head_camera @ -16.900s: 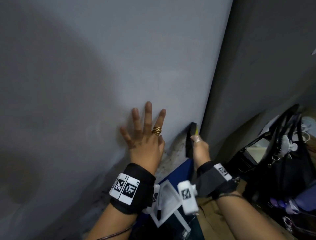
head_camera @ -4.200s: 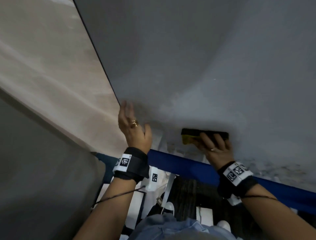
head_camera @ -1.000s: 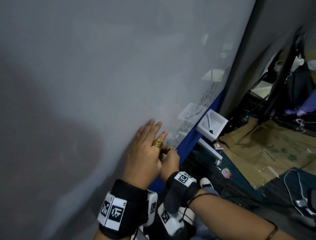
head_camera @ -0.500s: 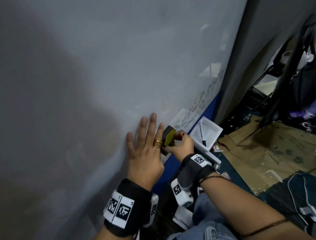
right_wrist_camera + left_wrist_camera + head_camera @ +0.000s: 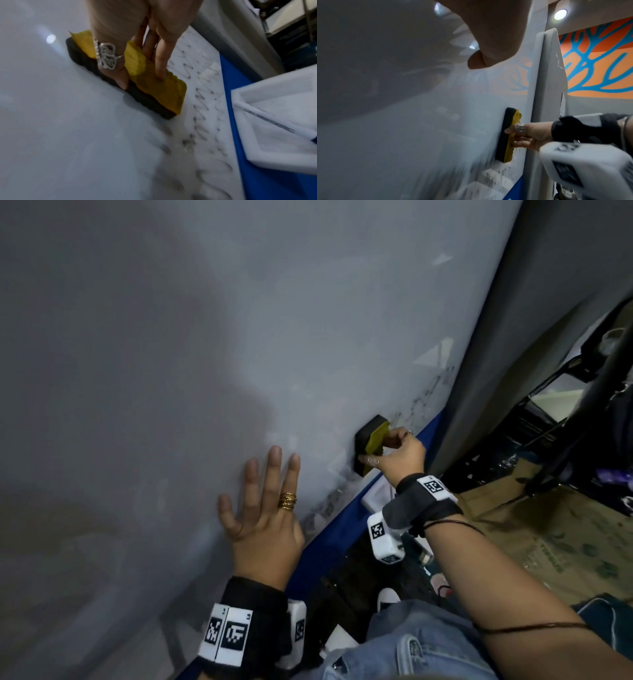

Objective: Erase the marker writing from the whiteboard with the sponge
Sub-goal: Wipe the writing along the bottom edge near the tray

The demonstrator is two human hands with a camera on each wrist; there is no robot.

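Note:
The whiteboard (image 5: pixel 171 371) fills the left of the head view. My right hand (image 5: pixel 394 451) grips the yellow-and-black sponge (image 5: pixel 371 443) and presses its black face flat on the board near the lower right corner. In the right wrist view the sponge (image 5: pixel 154 92) lies beside wavy black marker writing (image 5: pixel 202 121), which runs along the board's bottom edge. The left wrist view shows the sponge (image 5: pixel 505 135) on the board (image 5: pixel 419 135). My left hand (image 5: pixel 267 508) rests flat on the board with fingers spread, to the left of and below the sponge.
A blue strip (image 5: pixel 346 525) runs under the board. A white tray (image 5: pixel 283 121) with a marker pen (image 5: pixel 274 121) hangs on it at the right. A grey panel (image 5: pixel 513 337) adjoins the board's right edge. Brown cardboard (image 5: pixel 548 525) and dark bags (image 5: pixel 599 405) lie on the floor.
In the last half second my right hand carried the sponge up and right, away from my left hand, and set it flat on the board. My left hand stayed flat.

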